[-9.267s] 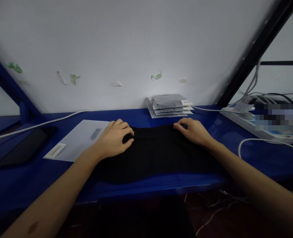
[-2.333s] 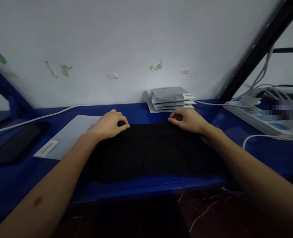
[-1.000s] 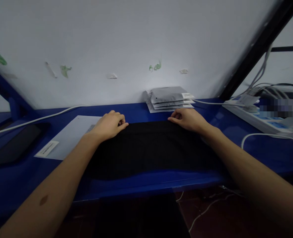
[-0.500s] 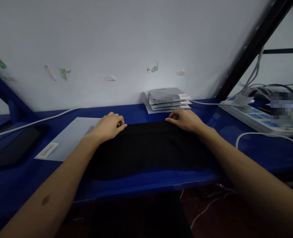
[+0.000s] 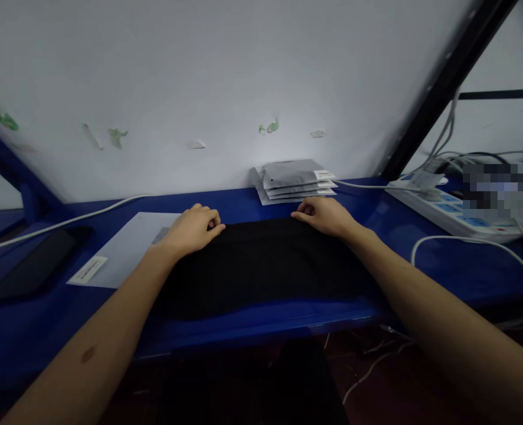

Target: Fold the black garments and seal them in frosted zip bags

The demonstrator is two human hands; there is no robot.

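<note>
A piece of black cloth [image 5: 261, 265] lies spread flat on the blue table, its near edge close to the table's front. At its far left corner, my left hand [image 5: 195, 227] is closed, thumb and fingers pinching the cloth's edge. My right hand [image 5: 321, 213] pinches the far edge toward the right in the same way. Partly under my left wrist lies a flat pale grey plastic bag [image 5: 128, 242] with a white label. Behind my right hand sits a stack of grey plastic packets [image 5: 290, 180], also labelled.
A dark phone [image 5: 35, 265] lies at the left on the blue table [image 5: 226, 203]. White power strips [image 5: 456, 212] with tangled cables stand at the right, and a white cable [image 5: 474, 238] loops in front of them. A pale wall [image 5: 199, 77] rises behind the table.
The view has shifted slightly. Both hands keep their hold at the cloth's far edge, and the cloth lies almost the same as before.
</note>
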